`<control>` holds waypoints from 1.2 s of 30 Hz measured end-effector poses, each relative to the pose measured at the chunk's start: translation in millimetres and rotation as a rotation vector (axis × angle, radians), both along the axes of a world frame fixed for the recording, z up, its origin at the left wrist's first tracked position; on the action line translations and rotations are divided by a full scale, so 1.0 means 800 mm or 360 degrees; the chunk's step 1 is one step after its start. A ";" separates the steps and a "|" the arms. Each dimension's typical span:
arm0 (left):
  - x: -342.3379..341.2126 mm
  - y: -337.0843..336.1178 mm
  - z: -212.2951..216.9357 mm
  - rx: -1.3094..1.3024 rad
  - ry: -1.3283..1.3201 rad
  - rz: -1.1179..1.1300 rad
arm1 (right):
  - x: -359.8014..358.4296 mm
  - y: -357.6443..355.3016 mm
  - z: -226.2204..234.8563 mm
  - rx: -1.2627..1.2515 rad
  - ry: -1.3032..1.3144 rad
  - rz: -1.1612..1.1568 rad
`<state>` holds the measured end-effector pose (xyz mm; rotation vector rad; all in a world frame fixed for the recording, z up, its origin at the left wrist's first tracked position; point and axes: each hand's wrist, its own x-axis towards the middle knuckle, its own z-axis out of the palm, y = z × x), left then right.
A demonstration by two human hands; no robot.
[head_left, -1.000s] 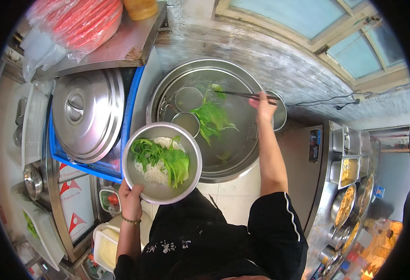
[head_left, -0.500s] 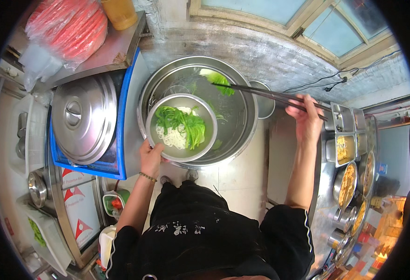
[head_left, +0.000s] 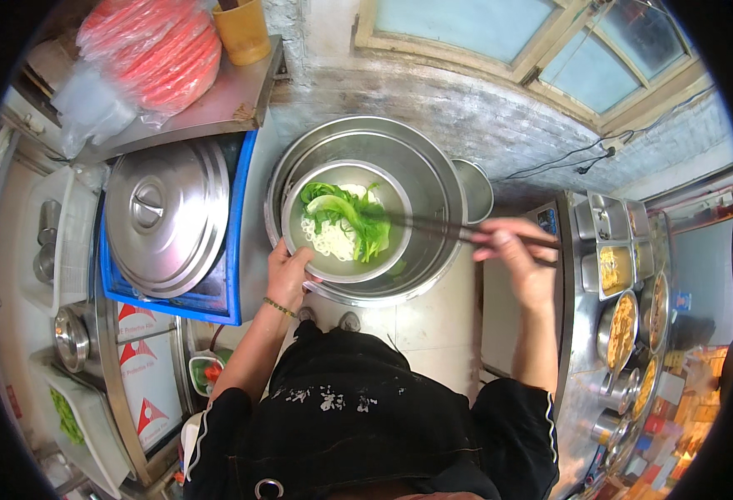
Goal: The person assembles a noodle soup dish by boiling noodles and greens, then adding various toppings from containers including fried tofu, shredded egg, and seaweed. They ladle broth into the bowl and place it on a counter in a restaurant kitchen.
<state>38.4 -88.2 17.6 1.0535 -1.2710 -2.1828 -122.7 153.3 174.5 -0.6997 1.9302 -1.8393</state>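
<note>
Your left hand (head_left: pixel 287 271) is closed on the near-left rim of the round, silver-coloured metal bowl (head_left: pixel 358 270), thumb over the edge. Bowl sits above the left part of the big round steel pot (head_left: pixel 443 179), within its outline from above; can't tell if it touches the pot. In it: white noodles (head_left: pixel 331 242) near-left, bright green leafy vegetables (head_left: pixel 375 233) over the middle and right.

Your right hand (head_left: pixel 520 254) grips the long dark-brown chopsticks (head_left: pixel 445 229), blurred. Key relation: bowl is left of that hand and slightly farther from you. The sticks' long axis runs nearly left-right, tips left and a bit away, thick ends poking out right past your fingers. Tips reach the greens; can't tell if they're pinching a leaf. Left hand is nearer the bowl, in contact; right reaches it only through the sticks.
</note>
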 end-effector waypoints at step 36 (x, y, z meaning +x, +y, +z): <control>0.128 -0.130 0.004 -0.0160 -0.0021 -0.0247 | -0.083 -0.263 0.014 0.0892 0.0834 -0.0040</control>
